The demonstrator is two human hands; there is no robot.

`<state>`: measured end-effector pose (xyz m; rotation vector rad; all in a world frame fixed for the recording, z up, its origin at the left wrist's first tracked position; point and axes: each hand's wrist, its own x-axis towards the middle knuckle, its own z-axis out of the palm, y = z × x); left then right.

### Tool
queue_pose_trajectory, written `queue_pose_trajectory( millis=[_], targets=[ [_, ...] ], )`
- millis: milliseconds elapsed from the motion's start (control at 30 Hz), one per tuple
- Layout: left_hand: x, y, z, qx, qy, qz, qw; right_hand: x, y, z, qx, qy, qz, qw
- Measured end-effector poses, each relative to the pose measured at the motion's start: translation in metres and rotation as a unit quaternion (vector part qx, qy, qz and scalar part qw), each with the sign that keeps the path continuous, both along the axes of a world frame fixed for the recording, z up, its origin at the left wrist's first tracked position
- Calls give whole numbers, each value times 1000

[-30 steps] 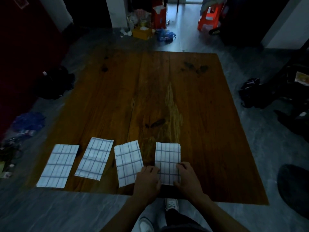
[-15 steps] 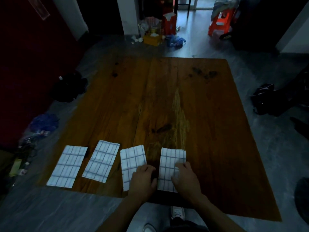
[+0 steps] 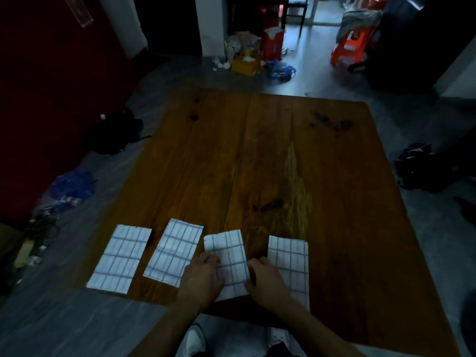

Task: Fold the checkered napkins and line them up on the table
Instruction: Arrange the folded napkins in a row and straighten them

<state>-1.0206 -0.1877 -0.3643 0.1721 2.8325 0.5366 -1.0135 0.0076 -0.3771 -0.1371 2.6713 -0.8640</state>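
Observation:
Several folded white napkins with blue check lines lie in a row near the front edge of the wooden table [image 3: 334, 189]. From the left they are the first napkin [image 3: 121, 258], the second napkin [image 3: 175, 253], the third napkin [image 3: 230, 256] and the fourth napkin [image 3: 289, 264]. My left hand [image 3: 203, 276] pinches the left edge of the third napkin. On that napkin's right edge my right hand [image 3: 268, 282] pinches with curled fingers and partly covers the fourth napkin's near left corner. The room is dim.
The table's front edge runs just under my wrists, with my shoes [image 3: 195, 341] below it. Dark bags [image 3: 422, 166] lie on the floor to the right and clutter [image 3: 69, 189] to the left. Boxes [image 3: 244, 64] and a red stool [image 3: 350, 47] stand beyond the far edge.
Both hands have left the fourth napkin and moved left to the third, one on each side of it. The view has shifted, so the row sits more to the right.

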Motion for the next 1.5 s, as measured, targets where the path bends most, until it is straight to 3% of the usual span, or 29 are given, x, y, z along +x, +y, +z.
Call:
queue_pose_trajectory(
  millis=[333, 500, 667, 1500],
  targets=[
    [-1, -59, -29, -26, 18, -162, 986, 28, -71, -8, 67, -9, -156, 985],
    [-1, -67, -29, -54, 17, -201, 978, 46, -92, -10, 68, 2, -178, 982],
    [4, -72, -30, -43, 15, -174, 984, 52, -90, -19, 98, 27, -218, 971],
    [6, -64, -27, 19, 40, -178, 983, 53, -66, -19, -23, 46, -198, 979]
  ],
)
